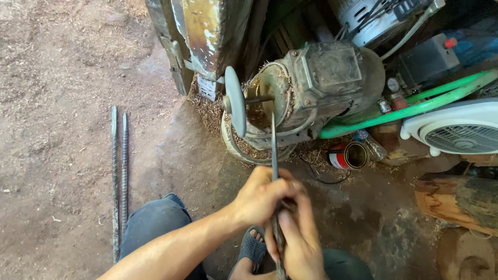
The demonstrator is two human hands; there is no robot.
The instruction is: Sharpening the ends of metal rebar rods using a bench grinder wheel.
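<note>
Both hands grip one thin metal rod (274,155). The left hand (262,199) is closed around the rod from the left, fingers wrapped over it, knuckles up. The right hand (298,236) is closed on the rod nearer the person, just below the left hand and touching it; its fingers curl round the shaft. Neither hand shows any gap in the grip.

The rod runs from the near edge of the view, through both hands, away toward the grinder (311,93). Its far tip lies just right of the grinding disc (236,101), close to the disc's face; whether tip and disc touch cannot be told.

The grinder is a dusty motor standing on the dirt floor (57,78), with the disc mounted on a shaft at its left end. Wood shavings lie around its base.

Two ribbed steel bars (119,176) lie side by side on the floor at left, well apart from the hands. A green hose (415,106) runs right of the motor, above a small can (348,155). A white fan (459,132) sits at far right. A sandalled foot (252,246) shows beneath the hands.
</note>
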